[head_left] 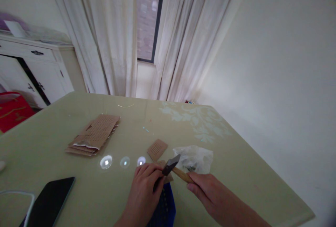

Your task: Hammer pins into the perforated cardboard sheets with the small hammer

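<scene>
My right hand [203, 186] grips the wooden handle of a small hammer [175, 169], whose dark head hangs just above my left hand's fingers. My left hand [144, 185] is curled, fingers pinched together over a dark blue perforated piece [165, 207] near the table's front edge; what the fingertips pinch is hidden. A small brown perforated card [156, 149] lies just beyond the hammer head. A crumpled clear plastic bag [195, 158] sits right of it.
A stack of brown perforated cards [93, 136] lies on the pale green table [236, 171] at left. A dark phone [49, 200] and a white cable [23, 197] lie at the front left. Curtains, a window and a white cabinet [34, 69] stand behind.
</scene>
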`<state>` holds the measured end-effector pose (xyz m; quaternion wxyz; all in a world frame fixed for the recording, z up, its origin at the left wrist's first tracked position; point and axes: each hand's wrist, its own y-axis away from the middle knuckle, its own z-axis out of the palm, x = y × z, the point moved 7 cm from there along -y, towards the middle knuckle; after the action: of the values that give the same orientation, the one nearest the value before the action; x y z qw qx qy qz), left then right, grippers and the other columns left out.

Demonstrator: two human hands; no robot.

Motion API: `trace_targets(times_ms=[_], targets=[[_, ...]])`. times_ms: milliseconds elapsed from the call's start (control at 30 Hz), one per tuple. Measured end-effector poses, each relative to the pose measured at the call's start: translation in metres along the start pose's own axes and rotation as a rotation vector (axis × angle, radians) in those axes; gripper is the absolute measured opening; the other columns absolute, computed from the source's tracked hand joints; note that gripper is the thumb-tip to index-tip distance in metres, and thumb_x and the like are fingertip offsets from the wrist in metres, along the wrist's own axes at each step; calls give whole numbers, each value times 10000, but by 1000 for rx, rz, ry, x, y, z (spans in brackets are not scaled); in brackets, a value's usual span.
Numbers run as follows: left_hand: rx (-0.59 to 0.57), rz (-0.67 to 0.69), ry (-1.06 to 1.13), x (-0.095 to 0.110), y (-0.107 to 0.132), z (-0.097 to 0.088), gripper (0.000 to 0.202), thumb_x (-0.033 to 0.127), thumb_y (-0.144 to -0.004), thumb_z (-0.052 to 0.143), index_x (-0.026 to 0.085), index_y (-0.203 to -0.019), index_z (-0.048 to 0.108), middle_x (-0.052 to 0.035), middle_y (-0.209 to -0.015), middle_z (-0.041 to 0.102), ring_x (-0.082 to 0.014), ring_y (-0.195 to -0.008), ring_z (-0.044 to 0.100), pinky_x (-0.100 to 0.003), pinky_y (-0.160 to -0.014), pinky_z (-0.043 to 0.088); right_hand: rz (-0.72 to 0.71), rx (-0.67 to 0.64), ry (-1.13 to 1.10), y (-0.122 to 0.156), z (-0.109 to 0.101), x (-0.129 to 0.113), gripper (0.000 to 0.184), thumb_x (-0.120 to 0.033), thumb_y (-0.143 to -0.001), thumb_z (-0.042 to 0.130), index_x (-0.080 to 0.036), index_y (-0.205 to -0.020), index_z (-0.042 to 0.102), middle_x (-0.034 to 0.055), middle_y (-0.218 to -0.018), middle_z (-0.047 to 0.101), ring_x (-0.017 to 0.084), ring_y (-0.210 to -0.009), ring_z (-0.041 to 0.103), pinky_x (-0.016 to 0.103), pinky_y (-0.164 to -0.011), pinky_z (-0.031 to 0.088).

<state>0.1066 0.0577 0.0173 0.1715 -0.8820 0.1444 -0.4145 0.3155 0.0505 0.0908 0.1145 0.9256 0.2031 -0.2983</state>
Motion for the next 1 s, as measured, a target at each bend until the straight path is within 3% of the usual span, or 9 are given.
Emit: trace_targets(times_ms=[100,233,400,567,700,867,933,1000], targets=[[19,-58,37,-8,2,4,123,226,-923,760,286,-1007,828,-59,-1133,826,-309,-1084,759,-483,-989,613,16,23,-9,1,1,2,342,-490,-1121,492,-275,-1071,752,79,-985,801,277,-901,741,346,-814,520],[37,-134,65,-18,6,9,374,231,-867,802,292,-1236,797,-73,-1287,788,-319,-1188,741,-491,-1064,608,11,7,-2,0,6,1,340,-467,-1126,479,-268,-1070,749,75,-954,799,274,-880,748,343,-812,519],[25,-157,99,-21,7,11,405,227,-859,818,304,-1255,785,-62,-1315,774,-319,-1219,729,-486,-1089,601,-4,-14,11,1,19,3,317,-439,-1129,472,-276,-1099,742,71,-998,804,276,-936,757,336,-833,520],[1,-163,117,-20,6,12,377,204,-888,782,312,-1250,786,-57,-1325,769,-314,-1239,720,-498,-1109,585,10,-32,25,3,28,10,319,-424,-1124,479,-252,-1054,738,71,-947,791,258,-867,740,322,-797,508],[-3,-187,130,-22,6,12,410,208,-864,790,289,-1266,784,-73,-1335,762,-327,-1260,707,-525,-1129,569,11,79,-30,-9,24,13,362,-467,-1137,469,-237,-1065,738,64,-934,780,247,-867,717,323,-819,496],[91,-153,183,-25,-3,-21,261,325,-967,703,260,-1209,775,-87,-1272,754,-293,-1186,716,-476,-1066,590,24,261,-7,-49,36,30,376,-387,-1160,415,-196,-1260,723,125,-1147,797,281,-1039,741,357,-937,516],[135,-115,185,-30,-8,-38,213,392,-1024,639,248,-1107,773,-82,-1147,762,-259,-1064,728,-398,-948,616,86,253,198,-68,53,44,369,-303,-1148,429,-171,-1385,678,159,-1243,783,299,-1128,745,367,-976,531],[171,-72,170,-39,-9,-51,245,422,-1047,601,237,-1008,757,-66,-1011,757,-226,-904,715,-327,-800,605,165,223,377,-84,71,61,382,-253,-1129,449,-181,-1445,651,171,-1246,775,305,-1092,767,369,-930,560]])
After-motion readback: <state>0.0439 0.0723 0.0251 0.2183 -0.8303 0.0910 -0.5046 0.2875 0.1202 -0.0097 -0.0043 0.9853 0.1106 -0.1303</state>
